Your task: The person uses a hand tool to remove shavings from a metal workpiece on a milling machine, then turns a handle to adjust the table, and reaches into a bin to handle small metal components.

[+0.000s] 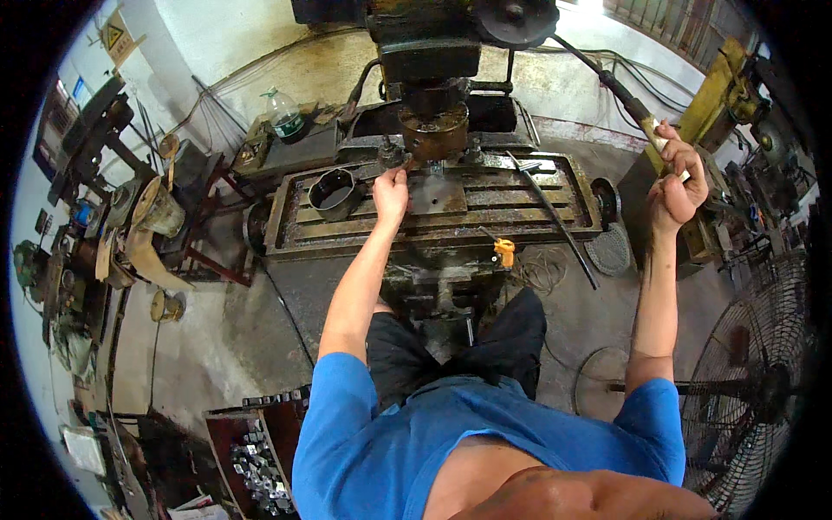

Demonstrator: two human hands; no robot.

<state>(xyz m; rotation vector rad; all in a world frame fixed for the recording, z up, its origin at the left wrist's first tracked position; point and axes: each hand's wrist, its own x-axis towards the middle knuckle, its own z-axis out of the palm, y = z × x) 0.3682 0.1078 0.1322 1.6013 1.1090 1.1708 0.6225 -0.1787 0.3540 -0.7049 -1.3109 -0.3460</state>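
My right hand is closed round the pale grip of a long lever on the right of a machine head. My left hand reaches over the slotted machine table, its fingers pinched together just left of the work spot under the round spindle head. What those fingertips hold, if anything, is hidden. A small metal workpiece sits beneath the spindle. Beside my left hand stand a dark round pot and a clamp bolt.
A long metal bar lies across the table's right side and overhangs its front. A yellow air gun hangs at the front edge. At lower left is a bin of metal pieces; a caged fan stands right. A plastic bottle sits behind.
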